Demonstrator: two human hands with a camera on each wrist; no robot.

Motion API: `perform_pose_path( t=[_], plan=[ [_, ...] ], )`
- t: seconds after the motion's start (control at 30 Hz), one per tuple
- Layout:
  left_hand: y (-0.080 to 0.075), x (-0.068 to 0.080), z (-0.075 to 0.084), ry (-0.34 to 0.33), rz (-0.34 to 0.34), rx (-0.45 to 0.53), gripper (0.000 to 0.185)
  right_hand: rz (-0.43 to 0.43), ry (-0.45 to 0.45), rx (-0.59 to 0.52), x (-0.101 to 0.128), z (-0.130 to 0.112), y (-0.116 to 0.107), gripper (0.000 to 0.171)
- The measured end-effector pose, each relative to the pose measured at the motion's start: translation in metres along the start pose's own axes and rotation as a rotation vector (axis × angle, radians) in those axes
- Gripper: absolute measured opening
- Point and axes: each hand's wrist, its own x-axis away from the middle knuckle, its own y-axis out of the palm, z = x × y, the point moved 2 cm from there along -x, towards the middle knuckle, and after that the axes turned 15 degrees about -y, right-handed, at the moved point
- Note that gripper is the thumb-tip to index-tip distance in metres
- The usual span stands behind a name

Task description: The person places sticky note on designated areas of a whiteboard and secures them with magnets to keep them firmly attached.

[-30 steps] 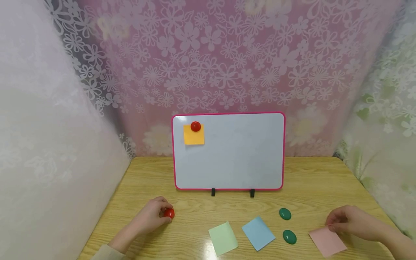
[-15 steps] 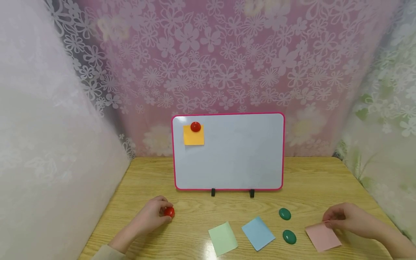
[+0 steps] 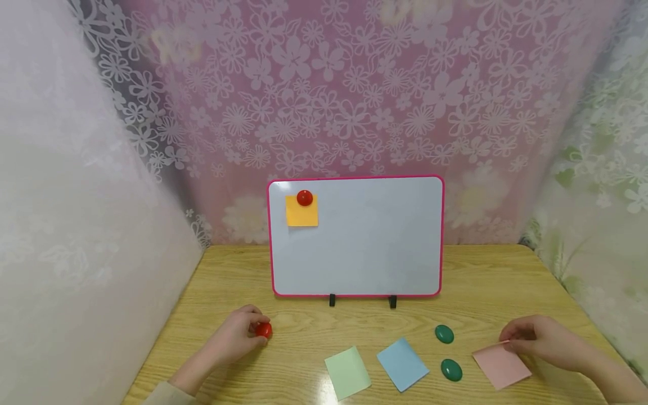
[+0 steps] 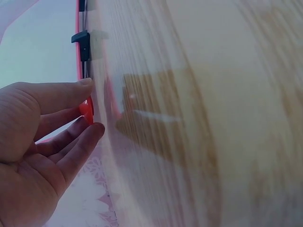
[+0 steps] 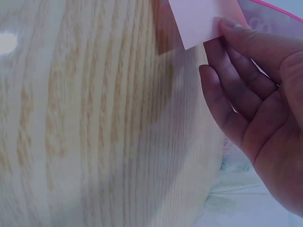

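L hand (image 4: 35, 146) at L edge of view, palm partly showing. Its grip, thumb up top + fingertips below, pinches small shiny red piece (image 4: 88, 109), partly hidden by fingers. Can't tell if piece touches table (image 4: 236, 118). Table = pale wood grain, fills R side, w/ brownish shadow (image 4: 147, 90) near fingertips. Upper L: white board (image 4: 35, 42) w/ pink edge, blk foot (image 4: 84, 45) at that edge, another dk bit (image 4: 81, 4) cut off above. Below hand: pale floral backdrop (image 4: 90, 179).

There are four notes (image 3: 302, 216) (image 3: 348, 374) (image 3: 403, 364) (image 3: 502, 367), four magnets (image 3: 305, 198) (image 3: 265, 330) (image 3: 444, 334) (image 3: 451, 370), one whiteboard (image 3: 369, 239) and two hands (image 3: 238, 334) (image 3: 547, 343).
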Motion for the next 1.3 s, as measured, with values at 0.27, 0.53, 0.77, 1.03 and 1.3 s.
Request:
perform_pose_path(
  t=[0.27, 0.53, 0.77, 1.03, 1.3],
  plan=[
    [0.0, 0.0, 0.0, -0.001, 0.001, 0.006, 0.036, 0.028, 0.01, 0.035, 0.0, 0.0, 0.001, 0.011],
    [0.001, 0.0, 0.001, -0.001, 0.007, 0.001, 0.037, 0.045, 0.023, 0.026, -0.001, 0.003, 0.004, 0.014],
    [0.001, 0.0, 0.001, -0.003, 0.012, 0.0, 0.038, 0.075, 0.085, 0.032, -0.004, -0.003, 0.007, 0.018],
    [0.003, -0.002, 0.0, -0.012, 0.016, -0.002, 0.039, 0.11, 0.133, 0.02, -0.007, -0.005, 0.01, 0.023],
    [0.003, -0.001, 0.001, -0.009, 0.026, 0.005, 0.039, 0.134, 0.179, -0.02, -0.01, -0.006, 0.013, 0.027]
  ],
)
